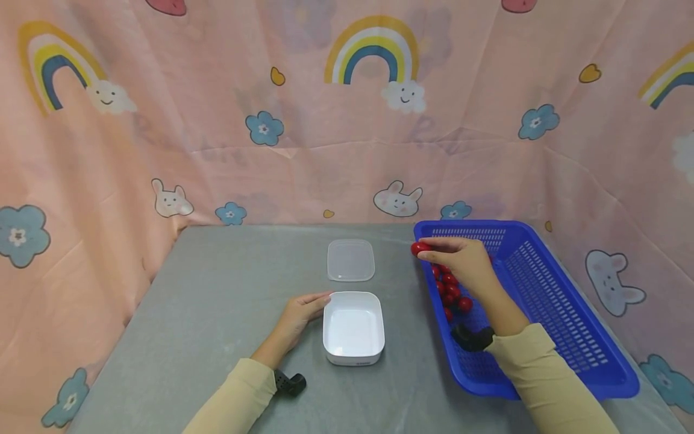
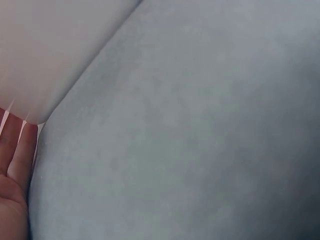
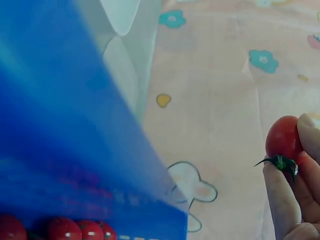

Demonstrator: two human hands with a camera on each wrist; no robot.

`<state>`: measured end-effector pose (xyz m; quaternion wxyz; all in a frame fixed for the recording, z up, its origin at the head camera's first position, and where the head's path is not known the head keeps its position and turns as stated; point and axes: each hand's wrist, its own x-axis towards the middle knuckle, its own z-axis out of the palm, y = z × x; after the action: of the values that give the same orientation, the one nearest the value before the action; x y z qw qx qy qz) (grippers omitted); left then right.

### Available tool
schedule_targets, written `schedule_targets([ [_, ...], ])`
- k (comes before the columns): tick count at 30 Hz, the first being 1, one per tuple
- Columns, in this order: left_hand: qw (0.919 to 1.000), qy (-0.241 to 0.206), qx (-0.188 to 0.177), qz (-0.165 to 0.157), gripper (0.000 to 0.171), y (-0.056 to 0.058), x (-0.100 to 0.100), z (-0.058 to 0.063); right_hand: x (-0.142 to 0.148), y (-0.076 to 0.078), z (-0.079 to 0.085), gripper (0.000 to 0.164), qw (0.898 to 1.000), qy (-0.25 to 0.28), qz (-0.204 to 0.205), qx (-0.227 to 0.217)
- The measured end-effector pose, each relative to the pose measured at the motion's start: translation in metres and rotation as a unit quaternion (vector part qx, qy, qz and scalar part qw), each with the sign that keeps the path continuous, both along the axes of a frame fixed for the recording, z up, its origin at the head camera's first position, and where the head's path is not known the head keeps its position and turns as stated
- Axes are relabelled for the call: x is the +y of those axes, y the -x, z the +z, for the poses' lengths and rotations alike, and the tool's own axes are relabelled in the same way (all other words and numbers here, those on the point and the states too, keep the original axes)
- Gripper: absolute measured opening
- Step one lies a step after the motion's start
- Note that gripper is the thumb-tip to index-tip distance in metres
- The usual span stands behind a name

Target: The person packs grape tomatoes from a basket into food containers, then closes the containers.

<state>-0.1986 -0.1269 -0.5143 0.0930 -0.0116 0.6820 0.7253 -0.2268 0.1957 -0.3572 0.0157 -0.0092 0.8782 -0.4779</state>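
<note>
Between thumb and fingers my right hand pinches a cherry tomato, red with a green stem cap in the right wrist view. It is held over the left rim of a blue plastic basket. Several more cherry tomatoes lie along the basket's left side, partly hidden by the hand and forearm. My left hand rests with fairly straight fingers against the left side of a square white container, which stands upright with nothing inside. In the left wrist view, fingers show at the container's wall.
A flat translucent lid lies on the grey table behind the white container. The perforated basket stands at the table's right side. A pink patterned curtain hangs behind the table and along its sides. Each wrist carries a black mount.
</note>
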Motion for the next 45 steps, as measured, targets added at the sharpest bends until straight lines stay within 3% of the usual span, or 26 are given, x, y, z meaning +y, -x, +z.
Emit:
schedule_targets([
  [7, 1.0000, -0.008, -0.003, -0.001, 0.038, 0.000, 0.000, 0.000, -0.009, -0.006, 0.004, 0.056, 1.000, 0.002, 0.012, -0.004],
  [20, 1.0000, -0.003, -0.003, -0.006, 0.039, 0.002, 0.000, -0.003, -0.034, -0.020, -0.002, 0.052, 0.997, 0.076, 0.026, -0.021],
  [34, 1.0000, -0.003, -0.002, 0.000, 0.038, 0.001, 0.000, -0.001, -0.063, -0.037, -0.014, 0.042, 0.996, 0.079, 0.042, -0.025],
  [45, 0.9999, -0.008, -0.006, -0.003, 0.039, 0.001, 0.000, -0.001, -0.080, -0.051, -0.011, 0.037, 0.993, 0.103, 0.052, -0.012],
])
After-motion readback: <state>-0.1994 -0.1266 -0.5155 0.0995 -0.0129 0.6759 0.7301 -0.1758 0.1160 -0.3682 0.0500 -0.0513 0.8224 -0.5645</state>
